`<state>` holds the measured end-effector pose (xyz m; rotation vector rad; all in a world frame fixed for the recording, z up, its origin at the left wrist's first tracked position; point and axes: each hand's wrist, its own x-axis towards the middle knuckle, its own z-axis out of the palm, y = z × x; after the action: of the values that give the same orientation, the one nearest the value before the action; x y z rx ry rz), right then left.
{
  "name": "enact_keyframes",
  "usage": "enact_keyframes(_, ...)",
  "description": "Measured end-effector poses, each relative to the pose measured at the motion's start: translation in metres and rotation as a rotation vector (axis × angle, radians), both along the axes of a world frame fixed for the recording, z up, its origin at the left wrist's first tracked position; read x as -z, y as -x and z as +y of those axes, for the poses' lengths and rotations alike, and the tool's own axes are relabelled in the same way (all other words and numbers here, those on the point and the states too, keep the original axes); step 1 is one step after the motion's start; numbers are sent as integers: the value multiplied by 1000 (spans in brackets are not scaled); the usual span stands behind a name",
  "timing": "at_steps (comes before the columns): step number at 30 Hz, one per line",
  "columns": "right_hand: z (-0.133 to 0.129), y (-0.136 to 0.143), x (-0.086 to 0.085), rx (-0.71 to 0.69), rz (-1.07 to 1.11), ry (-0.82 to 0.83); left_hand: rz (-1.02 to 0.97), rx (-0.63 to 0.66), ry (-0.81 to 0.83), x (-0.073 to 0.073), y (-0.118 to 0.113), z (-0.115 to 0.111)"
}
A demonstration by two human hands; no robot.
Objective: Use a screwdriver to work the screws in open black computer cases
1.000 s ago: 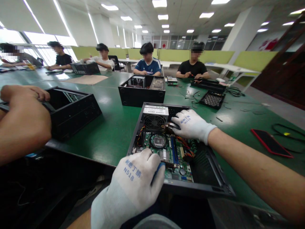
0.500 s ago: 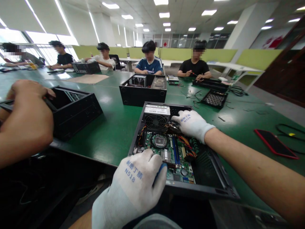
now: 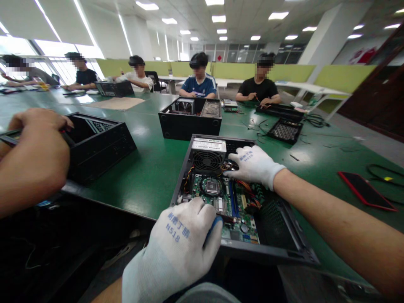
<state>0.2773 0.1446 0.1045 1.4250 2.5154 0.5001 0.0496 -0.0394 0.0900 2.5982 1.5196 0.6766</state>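
Observation:
An open computer case lies on its side at the table's front edge, its motherboard facing up. In a white glove, my left hand curls over the near left edge of the case; its fingertips are partly hidden. My right hand, gloved too, reaches in beside the power supply, its fingers closed on a bundle of cables. The palm hides much of that bundle. Between my hands the bare processor socket shows, with blue memory slots to its right.
A co-worker's arm works in another black case at left. A third case stands just beyond mine. Several people sit across the green table. A red-edged phone, loose cables and a black tray lie at right.
My right hand's fingers have shifted slightly at the cables, and the dark bundle under them has moved a little. My left hand stays at the case edge.

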Motion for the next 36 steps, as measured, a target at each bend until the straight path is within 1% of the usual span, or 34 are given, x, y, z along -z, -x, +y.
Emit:
enact_keyframes(3,2,4,0,34,-21,11,6,-6,-10,1,0,-1)
enact_keyframes(10,7,8,-2,58,0,35,7,-17,-9,1,0,0)
enact_keyframes(16,15,6,1,107,42,39,7,-21,-19,1,0,0)
enact_keyframes(21,20,3,4,107,44,12,13,-26,-34,-1,-1,-1)
enact_keyframes(29,22,2,2,69,8,96,4,-35,-79,-2,0,1)
enact_keyframes(36,26,4,6,61,14,97,-6,-30,-94,-1,0,2)
